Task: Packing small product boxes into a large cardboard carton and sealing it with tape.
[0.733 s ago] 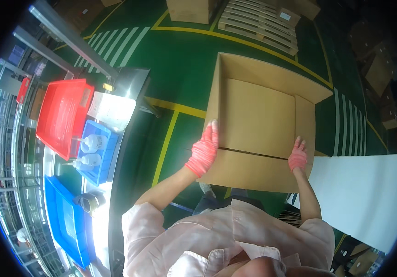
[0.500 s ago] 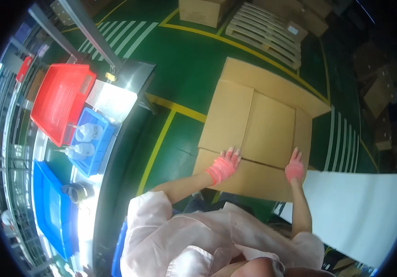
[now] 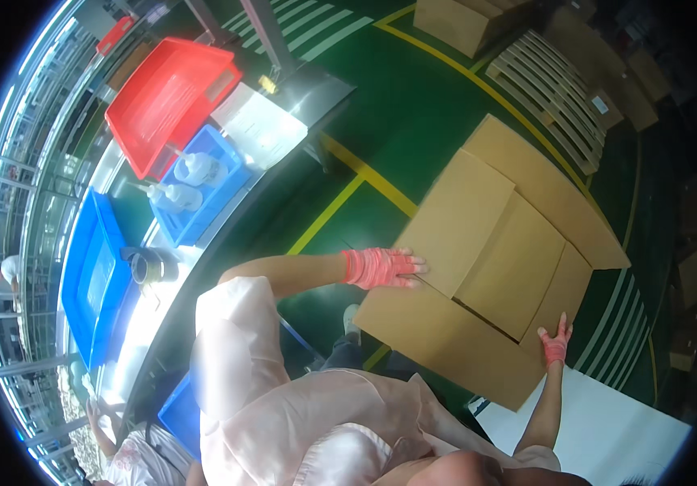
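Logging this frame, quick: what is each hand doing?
Left hand: open, flat on the cardboard box flap.
Right hand: open, pressed against the box's edge.

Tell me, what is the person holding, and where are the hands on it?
A big cardboard box. The left hand presses flat on a folded top flap near the box's edge; the right hand steadies the opposite side.

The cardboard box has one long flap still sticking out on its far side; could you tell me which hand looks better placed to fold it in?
Probably the right hand: it rests at the cardboard box edge, nearer that flap. The left hand presses the near flaps flat.
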{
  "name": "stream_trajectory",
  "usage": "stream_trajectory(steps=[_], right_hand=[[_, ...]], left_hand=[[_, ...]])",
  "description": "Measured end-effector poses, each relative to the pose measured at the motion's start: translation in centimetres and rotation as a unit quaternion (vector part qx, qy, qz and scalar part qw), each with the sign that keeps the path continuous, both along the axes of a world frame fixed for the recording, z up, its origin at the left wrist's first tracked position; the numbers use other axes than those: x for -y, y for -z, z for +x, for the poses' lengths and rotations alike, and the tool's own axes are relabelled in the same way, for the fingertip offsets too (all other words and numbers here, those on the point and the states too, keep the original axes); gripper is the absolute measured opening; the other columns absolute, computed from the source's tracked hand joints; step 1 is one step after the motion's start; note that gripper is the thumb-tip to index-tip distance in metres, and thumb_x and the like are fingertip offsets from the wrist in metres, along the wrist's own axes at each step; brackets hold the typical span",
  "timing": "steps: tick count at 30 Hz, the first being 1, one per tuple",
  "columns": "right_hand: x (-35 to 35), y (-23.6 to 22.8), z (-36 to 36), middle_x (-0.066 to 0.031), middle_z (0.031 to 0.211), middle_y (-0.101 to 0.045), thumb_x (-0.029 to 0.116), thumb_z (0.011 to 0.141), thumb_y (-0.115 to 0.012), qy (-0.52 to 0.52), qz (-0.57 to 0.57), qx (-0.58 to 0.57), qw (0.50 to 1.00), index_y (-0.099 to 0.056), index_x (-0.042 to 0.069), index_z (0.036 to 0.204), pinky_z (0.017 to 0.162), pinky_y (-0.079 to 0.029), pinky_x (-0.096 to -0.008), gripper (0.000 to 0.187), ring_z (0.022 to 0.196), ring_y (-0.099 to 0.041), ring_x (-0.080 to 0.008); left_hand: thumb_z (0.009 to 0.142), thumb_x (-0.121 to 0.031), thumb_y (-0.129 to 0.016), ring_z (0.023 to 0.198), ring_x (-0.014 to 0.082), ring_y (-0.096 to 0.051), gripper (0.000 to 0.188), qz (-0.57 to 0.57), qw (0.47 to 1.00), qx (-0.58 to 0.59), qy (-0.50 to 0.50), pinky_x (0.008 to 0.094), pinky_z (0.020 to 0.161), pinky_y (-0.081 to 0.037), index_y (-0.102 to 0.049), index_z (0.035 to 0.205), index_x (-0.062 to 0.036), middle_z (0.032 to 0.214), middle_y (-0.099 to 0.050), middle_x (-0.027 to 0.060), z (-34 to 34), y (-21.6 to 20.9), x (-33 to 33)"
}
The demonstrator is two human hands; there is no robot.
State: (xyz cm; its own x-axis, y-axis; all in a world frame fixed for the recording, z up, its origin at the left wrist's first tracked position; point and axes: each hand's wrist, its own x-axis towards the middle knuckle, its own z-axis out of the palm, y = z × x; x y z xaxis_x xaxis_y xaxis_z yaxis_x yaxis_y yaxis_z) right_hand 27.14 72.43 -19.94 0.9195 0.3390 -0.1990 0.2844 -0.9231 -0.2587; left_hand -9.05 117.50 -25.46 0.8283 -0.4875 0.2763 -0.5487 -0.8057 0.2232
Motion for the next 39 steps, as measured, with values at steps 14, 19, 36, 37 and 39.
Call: stream_trajectory(steps=[14,19,36,37,39], right_hand=[[-1.6,-1.9,-4.8,-0.0283,0.135,-0.038,0.039,0.065,-0.078,0.006,-0.134,-0.154,0.979,0.016,0.022,0.146,0.099,-0.039,-0.0425,0.125,0.119,-0.045,-0.0388],[-10.2,-9.4,-4.0,-0.0234,0.118,-0.057,0.044,0.071,-0.069,-0.204,-0.434,-0.345,0.807,-0.012,0.011,0.145,0.091,-0.045,-0.0407,0.099,0.106,-0.057,-0.0310],[-39.4,-6.8,-11.1,-0.0105,0.134,-0.046,0.028,0.081,-0.055,-0.640,-0.007,0.302,0.707,-0.053,0.014,0.122,0.106,-0.031,-0.0387,0.043,0.129,-0.037,-0.0276],[-43.2,-16.6,-15.1,-0.0098,0.131,-0.047,0.024,0.073,-0.063,-0.531,-0.213,0.140,0.808,-0.054,0.014,0.116,0.104,-0.031,-0.0401,0.046,0.127,-0.039,-0.0269],[-40.3,-16.3,-9.0,-0.0134,0.134,-0.043,0.026,0.068,-0.072,-0.449,-0.029,0.316,0.835,-0.038,0.013,0.135,0.105,-0.030,-0.0430,0.076,0.128,-0.037,-0.0320]], left_hand=[[0.072,-0.031,-0.074,0.107,0.0310,-0.055,0.055,-0.432,0.891,-0.109,-0.085,0.0419,0.096,-0.038,-0.055,0.118,-0.0087,0.107,-0.061,0.0116,-5.7,-2.6,-0.2],[0.066,-0.038,-0.083,0.091,0.0185,-0.060,0.066,-0.725,0.554,-0.115,-0.392,0.0319,0.081,-0.049,-0.055,0.112,-0.0008,0.099,-0.063,0.0076,-7.1,-1.0,3.2],[0.070,-0.051,-0.073,0.113,0.0358,-0.046,0.075,-0.307,0.585,-0.159,-0.734,0.0411,0.096,-0.040,-0.055,0.111,0.0093,0.120,-0.048,0.0210,-5.2,-5.2,0.1],[0.070,-0.051,-0.072,0.114,0.0367,-0.046,0.076,-0.319,0.551,-0.150,-0.757,0.0403,0.096,-0.040,-0.055,0.111,0.0099,0.123,-0.046,0.0217,-6.4,-4.3,0.2],[0.070,-0.052,-0.072,0.113,0.0385,-0.049,0.081,-0.303,0.548,-0.125,-0.770,0.0394,0.095,-0.042,-0.050,0.116,0.0112,0.128,-0.044,0.0232,-4.2,-2.9,-1.1]])
